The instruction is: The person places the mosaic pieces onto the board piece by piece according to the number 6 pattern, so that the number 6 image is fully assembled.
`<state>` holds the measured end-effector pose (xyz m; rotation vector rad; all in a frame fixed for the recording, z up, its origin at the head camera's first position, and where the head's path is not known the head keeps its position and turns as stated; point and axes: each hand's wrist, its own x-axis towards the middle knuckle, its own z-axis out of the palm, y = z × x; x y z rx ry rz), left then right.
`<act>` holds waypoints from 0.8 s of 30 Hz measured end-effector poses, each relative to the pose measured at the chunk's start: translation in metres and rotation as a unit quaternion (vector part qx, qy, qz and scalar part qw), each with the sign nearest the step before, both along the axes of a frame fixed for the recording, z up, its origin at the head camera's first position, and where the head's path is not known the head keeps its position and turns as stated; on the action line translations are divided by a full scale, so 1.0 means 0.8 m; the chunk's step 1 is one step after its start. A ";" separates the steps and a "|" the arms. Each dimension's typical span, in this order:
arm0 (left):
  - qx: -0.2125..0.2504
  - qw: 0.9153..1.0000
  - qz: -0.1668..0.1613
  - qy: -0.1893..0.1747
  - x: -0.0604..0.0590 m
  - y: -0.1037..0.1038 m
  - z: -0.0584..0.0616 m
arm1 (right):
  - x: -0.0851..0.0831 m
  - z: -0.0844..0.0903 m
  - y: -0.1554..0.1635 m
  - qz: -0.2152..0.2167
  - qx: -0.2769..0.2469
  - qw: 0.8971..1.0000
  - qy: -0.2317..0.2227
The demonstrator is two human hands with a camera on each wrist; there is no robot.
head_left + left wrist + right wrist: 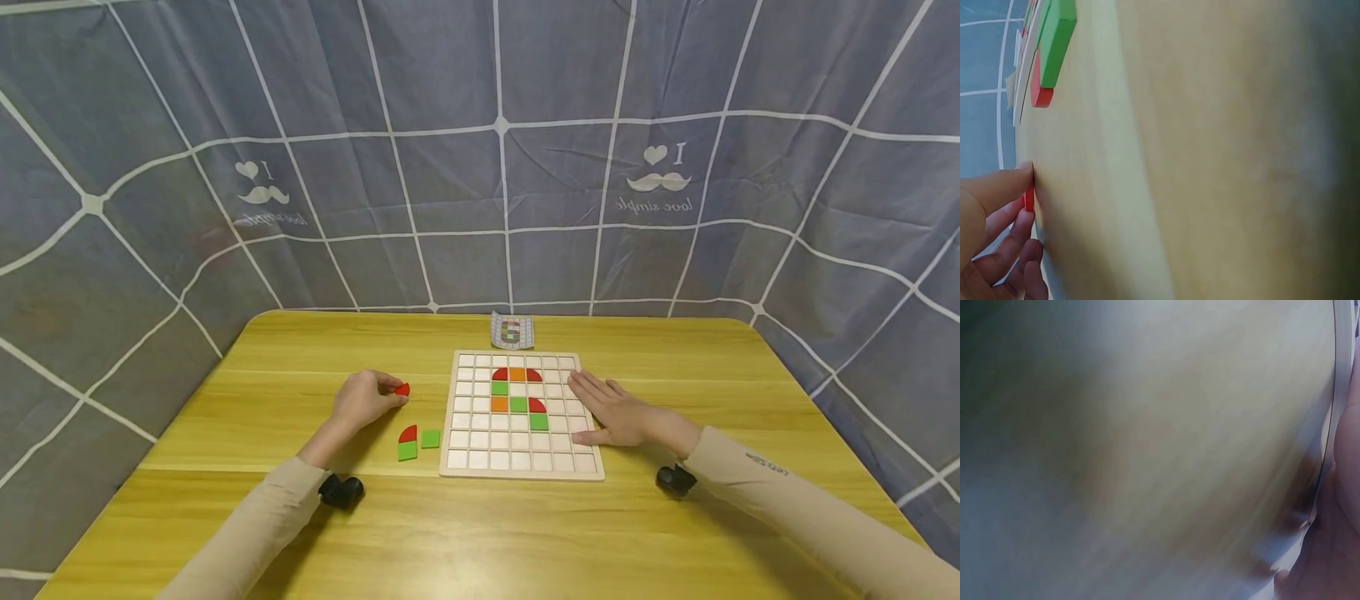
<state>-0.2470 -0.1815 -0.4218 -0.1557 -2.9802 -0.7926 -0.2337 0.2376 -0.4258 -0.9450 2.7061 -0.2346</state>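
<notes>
A pale wooden grid board [521, 454] lies on the yellow table [480, 533], with red, green and orange tiles set in its upper middle cells. My left hand [365, 397] pinches a small red quarter-round tile [402, 389] just left of the board; the red tile [1029, 199] shows between fingertips in the left wrist view. My right hand [611, 408] lies flat with straight fingers on the board's right edge. A red quarter tile [408, 433] and two green square tiles [430, 438] lie loose left of the board.
A small pattern card [512, 330] lies behind the board near the table's far edge. A grey cloth with white lines hangs around the table. The right wrist view is a blur of tabletop, with the board's edge [1338, 394] at the right.
</notes>
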 end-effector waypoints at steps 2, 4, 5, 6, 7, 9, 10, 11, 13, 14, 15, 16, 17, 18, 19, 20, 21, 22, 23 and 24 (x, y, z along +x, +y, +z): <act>0.002 1.000 0.000 -0.005 -0.001 -0.001 0.000 | 0.000 -0.001 0.000 0.001 -0.004 1.000 -0.003; 0.003 1.000 0.000 -0.009 -0.002 -0.002 0.000 | 0.000 -0.001 -0.001 0.001 -0.005 1.000 -0.006; 0.005 1.000 0.000 -0.011 -0.002 -0.002 0.000 | -0.001 -0.001 -0.001 0.002 -0.005 1.000 -0.006; 0.006 1.000 -0.001 -0.012 -0.002 -0.002 0.001 | -0.001 -0.001 -0.001 0.002 -0.007 1.000 -0.005; 0.008 1.000 0.000 -0.012 -0.003 -0.002 0.001 | -0.001 -0.001 -0.001 0.004 -0.011 1.000 -0.004; 0.012 1.000 0.001 -0.012 -0.003 -0.002 0.001 | -0.001 -0.001 -0.001 0.005 -0.012 1.000 0.000; 0.013 1.000 0.001 -0.012 -0.003 -0.002 0.001 | -0.001 -0.001 -0.001 0.005 -0.012 1.000 0.001; 0.015 1.000 0.000 -0.012 -0.003 -0.002 0.002 | -0.001 -0.001 -0.001 0.005 -0.016 1.000 0.002; 0.019 1.000 0.000 -0.013 -0.003 -0.002 0.002 | -0.001 -0.001 -0.001 0.003 -0.010 1.000 -0.001; 0.021 1.000 0.000 -0.014 -0.003 -0.002 0.002 | -0.001 -0.001 -0.001 0.002 -0.009 1.000 -0.003; 0.022 1.000 -0.002 -0.013 -0.003 -0.002 0.002 | 0.000 -0.001 -0.001 0.000 -0.008 1.000 -0.005; 0.022 1.000 -0.004 -0.012 -0.004 -0.002 0.001 | 0.000 -0.001 -0.001 -0.001 -0.007 1.000 -0.008; 0.021 1.000 -0.004 -0.012 -0.004 -0.002 0.001 | 0.000 -0.001 -0.001 -0.001 -0.011 1.000 -0.008; 0.021 1.000 -0.005 -0.011 -0.004 -0.001 0.000 | 0.000 -0.001 -0.001 -0.001 -0.012 1.000 -0.008; 0.019 1.000 -0.005 -0.010 -0.005 -0.001 0.000 | 0.001 -0.001 -0.001 0.000 -0.019 1.000 -0.007; 0.018 1.000 -0.005 -0.008 -0.005 -0.001 0.000 | 0.001 -0.001 -0.001 0.001 -0.022 1.000 -0.005; 0.016 1.000 -0.006 -0.006 -0.005 -0.001 0.000 | 0.001 -0.002 0.000 0.001 -0.023 1.000 -0.003; 0.015 1.000 -0.006 -0.004 -0.005 0.000 0.000 | 0.001 -0.002 0.000 0.001 -0.022 1.000 0.000; 0.014 1.000 -0.007 -0.002 -0.005 0.000 0.001 | 0.001 -0.002 0.000 0.003 -0.025 1.000 0.002; 0.014 1.000 -0.009 -0.001 -0.005 0.001 0.002 | 0.001 -0.002 0.000 0.004 -0.026 1.000 0.004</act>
